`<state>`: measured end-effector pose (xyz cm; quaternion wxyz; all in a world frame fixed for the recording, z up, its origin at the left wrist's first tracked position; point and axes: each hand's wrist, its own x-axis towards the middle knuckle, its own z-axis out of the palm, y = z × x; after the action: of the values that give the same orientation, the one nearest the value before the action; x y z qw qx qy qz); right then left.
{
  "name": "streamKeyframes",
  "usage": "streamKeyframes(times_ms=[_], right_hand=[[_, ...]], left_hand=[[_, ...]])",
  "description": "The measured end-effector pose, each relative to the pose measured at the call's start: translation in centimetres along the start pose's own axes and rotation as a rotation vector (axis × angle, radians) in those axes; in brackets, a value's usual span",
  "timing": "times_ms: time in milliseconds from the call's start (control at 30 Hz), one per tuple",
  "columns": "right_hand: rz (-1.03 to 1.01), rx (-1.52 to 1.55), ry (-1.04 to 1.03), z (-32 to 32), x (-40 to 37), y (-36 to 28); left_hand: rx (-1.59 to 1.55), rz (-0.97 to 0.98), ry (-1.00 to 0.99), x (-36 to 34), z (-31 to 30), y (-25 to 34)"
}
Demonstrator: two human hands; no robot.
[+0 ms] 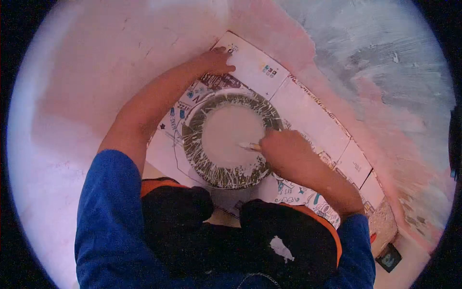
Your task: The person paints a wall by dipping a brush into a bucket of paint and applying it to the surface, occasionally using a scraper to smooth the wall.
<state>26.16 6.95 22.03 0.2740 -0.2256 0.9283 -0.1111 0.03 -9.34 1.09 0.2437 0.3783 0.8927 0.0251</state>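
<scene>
Dark trousers (178,212) with an orange edge, bent at the knees, fill the bottom of the view, with blue sleeves (110,202) on either side and a white smear (280,249) on the right leg. Just beyond the knees stands a round bucket (192,139), seen from straight above. Its dark rim is streaked all round with white splashes, and it holds a pale, creamy liquid (226,132) with a smooth surface. The right hand (284,149) hangs over the bucket's right rim, its fingers clenched round a brush (249,146). The brush is coated in the same pale stuff and points left, into the liquid near the right side of the pool; its tip is too small to make out. The left hand (216,61) is well apart from the bucket, on the far side of it. It lies flat with the fingers released, palm down, grasping nothing, and the forearm runs past the bucket's left rim. Both the bucket and that hand rest on flattened cardboard (308,115), printed with drawings and lettering near the bucket and plain white further out, its panels running off to the lower right. Round the cardboard is a pinkish floor (72,120), which gives way to a grey, brush-marked patch (385,62) at the upper right. A small dark object (389,257) lies at the cardboard's lower right end, too small to identify.
</scene>
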Motion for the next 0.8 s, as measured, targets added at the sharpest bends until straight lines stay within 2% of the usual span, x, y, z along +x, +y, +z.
streamKeyframes(times_ms=[100,167,233,300,333,400,433,467,533,567,600,633,700,733,800], right_hand=[[-0.101,-0.065,0.014,3.1,2.7,-0.1],[-0.141,-0.090,0.030,3.4,2.7,0.2],[-0.073,-0.103,-0.012,1.4,1.6,0.5],[0.091,-0.035,-0.053,-2.3,-0.9,1.1],[0.110,-0.051,-0.042,-2.9,-1.8,2.4],[0.127,0.432,0.088,-3.8,-4.5,5.3],[0.162,1.011,0.123,-2.5,-5.4,7.0],[0.174,1.004,0.151,-1.1,-5.3,7.9],[0.239,1.815,0.421,1.6,-3.9,8.9],[0.342,2.042,0.526,2.5,-2.4,8.9],[0.382,2.136,0.539,3.9,-0.6,9.8],[0.422,2.230,0.550,5.4,1.7,11.0],[0.353,2.287,0.666,8.2,7.0,13.2],[0.346,2.290,0.680,6.7,7.2,13.5],[0.191,2.451,0.809,3.1,6.9,13.3]], left_hand=[[0.105,0.065,-0.007,-0.6,-2.0,1.5],[0.064,0.079,0.039,-0.8,-1.9,1.8],[0.022,0.083,0.091,-1.6,-2.2,1.7],[-0.013,0.101,0.086,-3.0,-3.1,2.1],[-0.042,0.048,0.053,-3.3,-3.3,2.2],[-0.069,0.027,0.069,-2.9,-2.4,1.2],[-0.074,0.044,0.112,-2.3,-1.3,0.2],[-0.079,0.052,0.131,-2.6,-1.4,0.4],[-0.064,0.070,0.153,-2.6,-1.5,0.5],[-0.042,0.123,0.136,-2.1,-1.1,0.3],[-0.024,0.173,0.113,-2.0,-0.8,0.4],[-0.091,0.124,0.089,-2.4,-1.7,1.7],[-0.092,0.154,0.107,-2.9,-2.0,3.3],[-0.102,0.172,0.134,-2.8,-2.2,3.7],[-0.106,0.216,0.147,-1.9,-2.1,3.6]])
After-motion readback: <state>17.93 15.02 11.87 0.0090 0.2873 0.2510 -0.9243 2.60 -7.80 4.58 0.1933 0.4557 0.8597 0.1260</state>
